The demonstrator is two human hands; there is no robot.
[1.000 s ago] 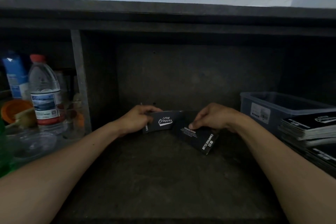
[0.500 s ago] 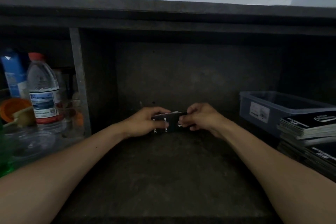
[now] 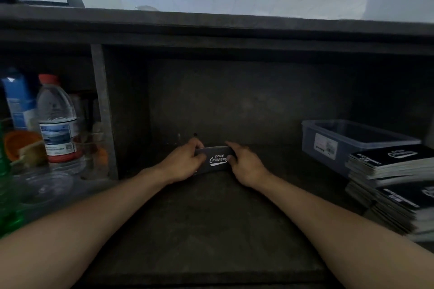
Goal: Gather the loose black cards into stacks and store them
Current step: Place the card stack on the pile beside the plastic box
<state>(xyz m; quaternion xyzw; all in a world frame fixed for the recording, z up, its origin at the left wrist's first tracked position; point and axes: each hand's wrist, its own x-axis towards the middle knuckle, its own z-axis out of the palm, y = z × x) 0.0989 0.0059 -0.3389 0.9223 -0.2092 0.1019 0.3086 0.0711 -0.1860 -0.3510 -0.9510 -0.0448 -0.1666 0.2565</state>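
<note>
The main risk is that the small stack of black cards (image 3: 217,159) fans apart or sheds a card. It is held only at its two short ends, so if one side loosens, or the ends are pressed unevenly while the edges are squared, the smooth cards could slide over each other and spill onto the shelf (image 3: 211,223) below the fingers. Squeezing too hard could instead bow the stack. A second risk, I judge, lies in the carry: the plastic box (image 3: 333,141) and the uneven piles of cards (image 3: 387,166) sit well off to the right of the fingers, and a careless swing that way could brush those piles and tip them. The water bottle (image 3: 57,122) stands well to the left, beyond the divider, and looks out of harm's way. The left hand (image 3: 183,163) has its fingers (image 3: 195,143) curled over the top of the stack's left end, and the right hand (image 3: 245,166) wraps its fingers (image 3: 231,145) round the right end. Both are closed on the stack, which stands on edge between them near the back wall, printed face toward the camera. I cannot tell whether its lower edge touches the shelf.
</note>
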